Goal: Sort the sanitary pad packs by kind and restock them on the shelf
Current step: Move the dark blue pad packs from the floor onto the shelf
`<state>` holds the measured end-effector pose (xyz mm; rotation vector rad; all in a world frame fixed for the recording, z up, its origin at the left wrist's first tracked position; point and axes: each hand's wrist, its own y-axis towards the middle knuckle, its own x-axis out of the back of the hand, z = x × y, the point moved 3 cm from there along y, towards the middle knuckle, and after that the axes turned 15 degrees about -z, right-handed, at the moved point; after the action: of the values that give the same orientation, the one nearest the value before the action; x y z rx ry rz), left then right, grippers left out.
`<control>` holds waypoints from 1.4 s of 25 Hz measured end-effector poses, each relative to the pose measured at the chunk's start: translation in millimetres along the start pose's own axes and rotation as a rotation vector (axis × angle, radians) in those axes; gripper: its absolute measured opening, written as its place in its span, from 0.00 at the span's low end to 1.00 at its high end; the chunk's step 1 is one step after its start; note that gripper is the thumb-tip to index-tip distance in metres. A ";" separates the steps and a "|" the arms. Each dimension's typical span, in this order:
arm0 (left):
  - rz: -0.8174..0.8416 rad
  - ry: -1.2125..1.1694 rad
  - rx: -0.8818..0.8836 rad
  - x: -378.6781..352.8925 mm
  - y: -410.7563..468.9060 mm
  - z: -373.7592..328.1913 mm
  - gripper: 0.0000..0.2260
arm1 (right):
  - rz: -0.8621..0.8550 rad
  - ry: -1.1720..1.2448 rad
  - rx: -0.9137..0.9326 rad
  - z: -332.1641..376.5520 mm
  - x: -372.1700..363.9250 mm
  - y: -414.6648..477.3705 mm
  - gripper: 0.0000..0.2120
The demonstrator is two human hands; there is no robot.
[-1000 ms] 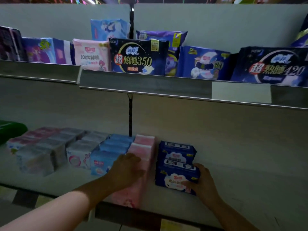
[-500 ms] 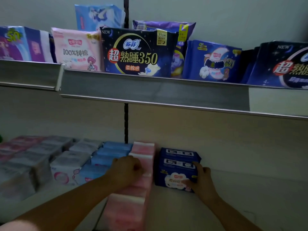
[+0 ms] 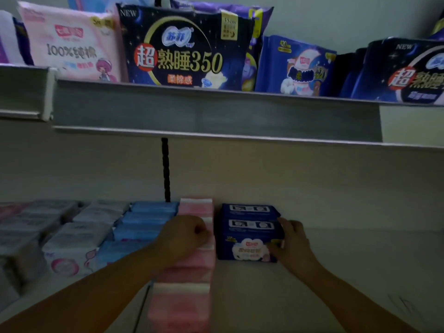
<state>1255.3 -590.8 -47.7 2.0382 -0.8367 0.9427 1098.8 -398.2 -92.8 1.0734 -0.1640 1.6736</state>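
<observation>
On the pale lower shelf point(image 3: 336, 272), a row of pink plastic pad packs point(image 3: 185, 306) ran from the front edge to the back wall. The left hand point(image 3: 185, 236) lay on top of this row, near its middle, with its fingers curled over the right edge, grasping a pack. Just to the right stood two dark blue plastic pad packs point(image 3: 247, 227), one behind the other. The right hand point(image 3: 292, 241) grasped them from the right side, with the thumb on the front face of the nearer one. Left of the pink row lay light blue packs point(image 3: 146, 219), then white packs point(image 3: 79, 236). On the grey metal upper shelf point(image 3: 216, 111) stood bigger packs, among them a large dark pack with the number 350 point(image 3: 182, 49).
</observation>
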 end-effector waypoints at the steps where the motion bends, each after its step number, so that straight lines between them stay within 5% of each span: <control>1: -0.007 -0.016 0.008 1.0 -0.5 -4.1 0.12 | -0.026 0.033 0.001 0.9 4.0 -3.1 0.31; 11: -0.142 -0.014 -0.004 28.2 -52.1 -74.4 0.14 | -0.101 0.205 0.036 -5.8 83.5 -36.6 0.23; 21: -0.115 -0.108 0.210 -20.4 -199.9 -173.6 0.08 | 0.059 0.309 0.026 -54.9 154.2 -154.4 0.17; 26: -0.194 -0.142 0.342 -23.3 -240.6 -186.8 0.09 | 0.116 0.360 -0.137 -76.8 170.4 -182.8 0.18; 35: -0.100 -0.213 0.443 -31.5 -267.8 -154.3 0.03 | 0.116 0.405 -0.273 -73.6 139.5 -219.1 0.16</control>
<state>1395.3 -317.0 -92.1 2.5723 -0.6667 0.9258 1238.3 -168.9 -122.4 0.5177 -0.1868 1.8741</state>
